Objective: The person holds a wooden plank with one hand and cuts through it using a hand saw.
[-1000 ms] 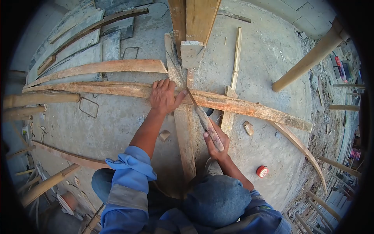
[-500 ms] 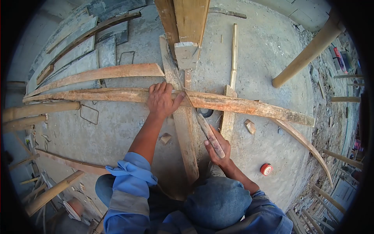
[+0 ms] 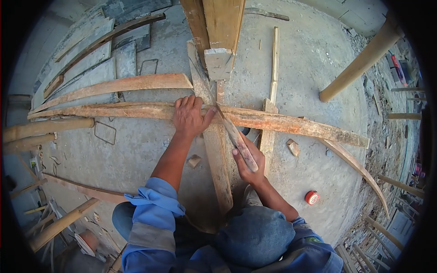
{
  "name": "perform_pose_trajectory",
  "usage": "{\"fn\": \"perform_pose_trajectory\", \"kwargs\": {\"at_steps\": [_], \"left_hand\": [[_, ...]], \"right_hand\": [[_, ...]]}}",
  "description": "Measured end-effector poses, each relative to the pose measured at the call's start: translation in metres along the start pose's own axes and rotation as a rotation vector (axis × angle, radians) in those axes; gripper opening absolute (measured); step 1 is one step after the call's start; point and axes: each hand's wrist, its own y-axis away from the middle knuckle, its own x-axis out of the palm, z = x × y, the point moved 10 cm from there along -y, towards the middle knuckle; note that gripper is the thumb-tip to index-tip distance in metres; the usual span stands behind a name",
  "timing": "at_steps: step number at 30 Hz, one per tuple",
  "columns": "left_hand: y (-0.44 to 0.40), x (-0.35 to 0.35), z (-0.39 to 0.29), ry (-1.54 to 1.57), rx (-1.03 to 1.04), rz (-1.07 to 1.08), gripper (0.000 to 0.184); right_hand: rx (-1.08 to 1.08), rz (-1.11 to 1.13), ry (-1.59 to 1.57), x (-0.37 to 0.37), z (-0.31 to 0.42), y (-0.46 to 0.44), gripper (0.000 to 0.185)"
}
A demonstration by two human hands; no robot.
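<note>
A long rough wooden plank (image 3: 282, 123) lies crosswise over another board (image 3: 214, 150) that runs toward my knees. My left hand (image 3: 188, 116) presses on the crosswise plank, its fingers over the far edge and its thumb pointing right. My right hand (image 3: 251, 161) is closed round the wooden handle of a handsaw (image 3: 243, 148). The saw's thin blade is seen nearly edge-on and crosses the plank just right of my left thumb. How deep the blade sits in the wood I cannot tell.
A red tape measure (image 3: 312, 197) and a wood offcut (image 3: 293, 147) lie on the concrete floor to the right. A wooden post (image 3: 218, 63) stands ahead, and a round pole (image 3: 359, 59) at the far right. Several boards (image 3: 100, 63) lie at the left.
My right hand and the saw handle have moved forward and slightly left, toward the plank. My left hand stays on the plank.
</note>
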Motion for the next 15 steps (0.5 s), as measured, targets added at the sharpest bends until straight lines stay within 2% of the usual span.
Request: {"fn": "perform_pose_trajectory", "kwargs": {"at_steps": [2, 5, 8, 11, 14, 15], "left_hand": [[0.001, 0.003, 0.0, 0.008, 0.005, 0.011, 0.05], [0.003, 0.002, 0.0, 0.006, 0.014, 0.021, 0.05], [0.0, -0.001, 0.001, 0.006, 0.016, 0.028, 0.049], [-0.002, 0.0, 0.002, -0.01, 0.006, 0.029, 0.048], [0.003, 0.003, -0.001, 0.004, 0.001, 0.027, 0.047], [0.0, 0.002, 0.0, 0.005, 0.004, 0.02, 0.046]], "right_hand": [[0.066, 0.036, -0.018, 0.016, 0.001, -0.029, 0.054], [-0.07, 0.0, 0.06, 0.003, 0.002, -0.013, 0.055], [-0.155, -0.015, 0.154, -0.021, 0.003, 0.041, 0.055], [-0.041, 0.008, 0.071, -0.027, -0.002, 0.055, 0.056], [-0.174, -0.054, 0.077, -0.009, 0.007, 0.014, 0.057], [-0.144, -0.042, 0.078, -0.001, 0.006, -0.006, 0.057]]}}
